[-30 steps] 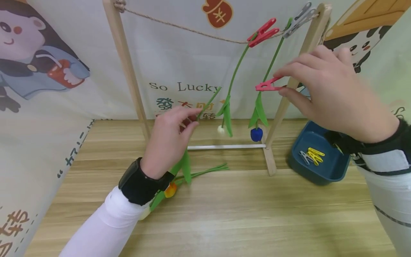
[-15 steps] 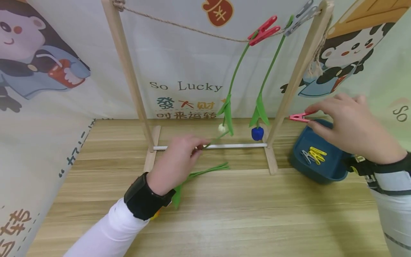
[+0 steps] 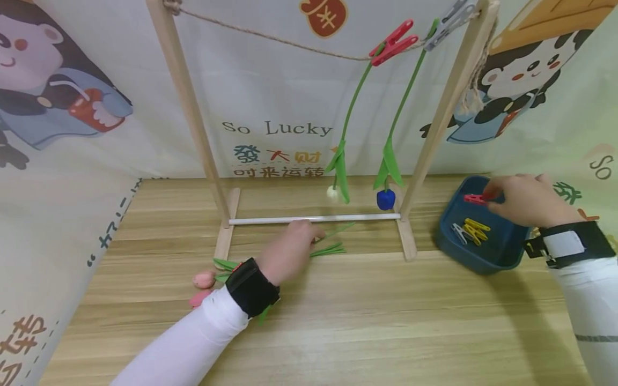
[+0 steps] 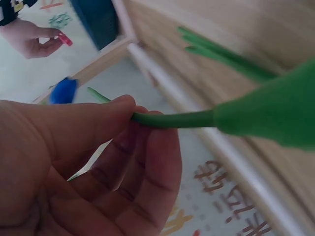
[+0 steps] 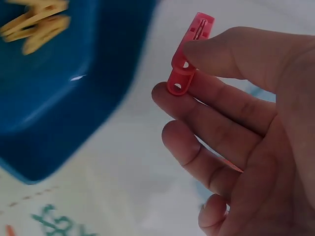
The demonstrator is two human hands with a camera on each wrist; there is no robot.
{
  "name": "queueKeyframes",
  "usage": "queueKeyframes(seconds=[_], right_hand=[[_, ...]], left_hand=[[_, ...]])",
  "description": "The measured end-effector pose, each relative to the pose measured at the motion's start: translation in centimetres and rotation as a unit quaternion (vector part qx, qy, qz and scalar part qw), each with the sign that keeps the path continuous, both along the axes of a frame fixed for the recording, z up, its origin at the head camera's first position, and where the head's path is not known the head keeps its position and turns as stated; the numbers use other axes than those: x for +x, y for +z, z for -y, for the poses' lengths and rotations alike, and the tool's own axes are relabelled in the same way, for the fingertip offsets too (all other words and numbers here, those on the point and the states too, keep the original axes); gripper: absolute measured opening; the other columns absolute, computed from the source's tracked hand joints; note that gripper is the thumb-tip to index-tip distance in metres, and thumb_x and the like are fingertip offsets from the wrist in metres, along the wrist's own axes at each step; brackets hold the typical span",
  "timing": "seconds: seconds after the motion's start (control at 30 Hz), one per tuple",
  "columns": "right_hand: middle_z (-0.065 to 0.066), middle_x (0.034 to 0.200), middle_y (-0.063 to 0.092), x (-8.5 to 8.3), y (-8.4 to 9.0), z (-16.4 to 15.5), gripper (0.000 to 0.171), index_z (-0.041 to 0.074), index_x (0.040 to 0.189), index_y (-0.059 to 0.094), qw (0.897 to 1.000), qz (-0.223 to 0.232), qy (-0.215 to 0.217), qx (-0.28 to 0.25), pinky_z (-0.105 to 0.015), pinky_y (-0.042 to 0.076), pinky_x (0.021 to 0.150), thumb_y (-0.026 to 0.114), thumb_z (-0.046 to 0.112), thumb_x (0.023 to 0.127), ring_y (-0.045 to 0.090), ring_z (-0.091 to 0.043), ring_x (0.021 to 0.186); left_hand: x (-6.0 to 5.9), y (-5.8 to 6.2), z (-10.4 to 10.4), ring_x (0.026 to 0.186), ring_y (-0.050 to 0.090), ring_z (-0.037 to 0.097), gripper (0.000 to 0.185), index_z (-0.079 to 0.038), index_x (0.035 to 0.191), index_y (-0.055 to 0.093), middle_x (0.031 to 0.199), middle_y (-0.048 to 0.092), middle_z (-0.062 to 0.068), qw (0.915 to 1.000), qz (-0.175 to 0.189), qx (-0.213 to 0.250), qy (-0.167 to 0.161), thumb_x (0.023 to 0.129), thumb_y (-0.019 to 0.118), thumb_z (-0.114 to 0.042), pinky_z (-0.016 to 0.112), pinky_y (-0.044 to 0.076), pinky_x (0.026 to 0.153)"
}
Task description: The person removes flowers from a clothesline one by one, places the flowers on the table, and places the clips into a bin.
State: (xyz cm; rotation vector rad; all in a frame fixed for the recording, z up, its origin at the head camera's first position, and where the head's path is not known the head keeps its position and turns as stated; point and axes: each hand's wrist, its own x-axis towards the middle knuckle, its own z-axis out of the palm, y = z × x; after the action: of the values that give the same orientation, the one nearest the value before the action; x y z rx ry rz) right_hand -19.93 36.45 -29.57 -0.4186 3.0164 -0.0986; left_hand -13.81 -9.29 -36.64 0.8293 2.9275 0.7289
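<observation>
Low over the table, my left hand (image 3: 289, 252) pinches the green stem (image 4: 182, 120) of an artificial flower between thumb and fingers; its bloom is hidden. Beneath that wrist lie more flowers, with pink tulip heads (image 3: 204, 279) on one side and stem ends (image 3: 330, 250) on the other. My right hand (image 3: 523, 201) holds a red-pink clothespin (image 5: 192, 54) by its handles, above the blue bin (image 3: 463, 262). Inside that bin are yellow clothespins (image 3: 477, 230) and a grey clothespin (image 3: 461, 234).
A wooden frame (image 3: 193, 112) carries a rope (image 3: 270, 37). From it hang a white flower (image 3: 333, 193) under a red clothespin (image 3: 393, 44) and a blue tulip (image 3: 386, 200) under a grey clip (image 3: 449, 24). A white rod (image 3: 357, 218) joins the frame's feet.
My left hand has lowered toward the table with the stem, moving slightly right. My right hand has gone right and down from the frame to the bin, still holding the clothespin.
</observation>
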Motion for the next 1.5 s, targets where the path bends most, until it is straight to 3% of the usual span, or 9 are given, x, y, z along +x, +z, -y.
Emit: queueKeyframes(seconds=[0.17, 0.43, 0.6, 0.8, 0.93, 1.07, 1.17, 1.37, 1.5], right_hand=[[-0.018, 0.1, 0.075, -1.0, -2.5, -1.6, 0.023, -0.003, 0.111, 0.074, 0.999, 0.051, -0.011, 0.004, -0.062, 0.035, 0.082, 0.074, 0.013, 0.094, 0.065, -0.04, 0.093], [-0.017, 0.097, 0.077, -1.1, -5.3, -2.5, 0.017, -0.001, 0.101, 0.078, 0.996, 0.085, -0.022, 0.007, -0.066, 0.037, 0.085, 0.078, 0.014, 0.093, 0.068, -0.039, 0.092], [-0.022, 0.101, 0.076, -1.2, -5.4, -2.6, 0.019, -0.004, 0.104, 0.077, 0.996, 0.09, -0.024, 0.017, -0.07, 0.037, 0.085, 0.073, 0.014, 0.098, 0.069, -0.042, 0.093], [-0.023, 0.103, 0.076, -1.1, -5.4, -2.5, 0.025, -0.006, 0.108, 0.076, 0.995, 0.097, -0.021, 0.016, -0.066, 0.039, 0.082, 0.071, 0.017, 0.101, 0.068, -0.046, 0.097], [-0.026, 0.106, 0.074, -1.1, -5.0, -2.5, 0.026, -0.008, 0.111, 0.074, 0.995, 0.093, -0.013, 0.015, -0.075, 0.038, 0.088, 0.071, 0.014, 0.099, 0.067, -0.051, 0.102], [-0.032, 0.113, 0.071, -1.0, -3.6, -1.9, 0.034, -0.012, 0.119, 0.069, 0.997, 0.08, -0.009, 0.017, -0.08, 0.035, 0.092, 0.072, 0.015, 0.098, 0.064, -0.056, 0.107], [-0.031, 0.115, 0.071, -0.6, -1.8, -1.0, 0.039, -0.011, 0.124, 0.066, 0.998, 0.061, 0.0, 0.021, -0.074, 0.038, 0.088, 0.073, 0.017, 0.098, 0.065, -0.053, 0.106], [-0.027, 0.113, 0.073, 1.1, 4.0, 2.7, 0.042, -0.008, 0.131, 0.063, 0.999, 0.008, 0.015, 0.044, -0.063, 0.04, 0.081, 0.074, 0.016, 0.098, 0.066, -0.052, 0.106], [-0.029, 0.111, 0.072, 2.6, 7.8, 5.3, 0.044, -0.008, 0.132, 0.062, 0.998, -0.032, 0.017, 0.059, -0.065, 0.041, 0.082, 0.077, 0.016, 0.098, 0.067, -0.051, 0.103]], left_hand=[[-0.8, -1.5, -0.5, 0.111, 0.068, 0.028, 0.031, -0.005, 0.116, 0.08, 0.114, 0.074, 0.013, 0.999, 0.032, -0.018, 0.024, 0.098, 0.061, 0.011, 0.043, 0.058, 0.093], [-1.9, -3.0, -0.4, 0.107, 0.071, 0.027, 0.035, -0.004, 0.113, 0.08, 0.116, 0.076, 0.013, 0.9984, 0.029, -0.041, 0.027, 0.093, 0.061, 0.018, 0.042, 0.059, 0.091], [-2.2, -3.6, -0.3, 0.105, 0.072, 0.029, 0.034, -0.006, 0.111, 0.08, 0.114, 0.076, 0.013, 0.998, 0.024, -0.049, 0.033, 0.093, 0.061, 0.016, 0.044, 0.06, 0.091], [-2.4, -4.0, -0.1, 0.106, 0.072, 0.033, 0.03, -0.006, 0.112, 0.08, 0.113, 0.076, 0.014, 0.9975, 0.022, -0.057, 0.035, 0.094, 0.062, 0.01, 0.048, 0.059, 0.092], [-2.3, -4.0, 0.2, 0.107, 0.072, 0.032, 0.03, -0.005, 0.112, 0.08, 0.114, 0.076, 0.014, 0.9979, 0.026, -0.05, 0.032, 0.094, 0.063, 0.011, 0.046, 0.059, 0.094], [-2.1, -3.5, 0.5, 0.113, 0.07, 0.031, 0.03, -0.003, 0.117, 0.079, 0.121, 0.074, 0.016, 0.9979, 0.036, -0.045, 0.028, 0.095, 0.065, 0.011, 0.043, 0.058, 0.097], [-1.7, -2.6, 0.6, 0.118, 0.068, 0.032, 0.029, -0.002, 0.123, 0.077, 0.124, 0.073, 0.016, 0.998, 0.038, -0.045, 0.026, 0.097, 0.068, 0.006, 0.043, 0.057, 0.1], [-1.3, 0.1, 0.8, 0.106, 0.071, 0.029, 0.032, 0.0, 0.131, 0.072, 0.121, 0.074, 0.017, 0.9992, 0.023, -0.018, 0.026, 0.099, 0.072, -0.003, 0.043, 0.06, 0.09], [-1.0, 2.5, 0.8, 0.105, 0.07, 0.026, 0.039, -0.004, 0.137, 0.07, 0.122, 0.073, 0.014, 0.9982, 0.034, -0.008, 0.049, 0.1, 0.075, -0.015, 0.044, 0.059, 0.086]])
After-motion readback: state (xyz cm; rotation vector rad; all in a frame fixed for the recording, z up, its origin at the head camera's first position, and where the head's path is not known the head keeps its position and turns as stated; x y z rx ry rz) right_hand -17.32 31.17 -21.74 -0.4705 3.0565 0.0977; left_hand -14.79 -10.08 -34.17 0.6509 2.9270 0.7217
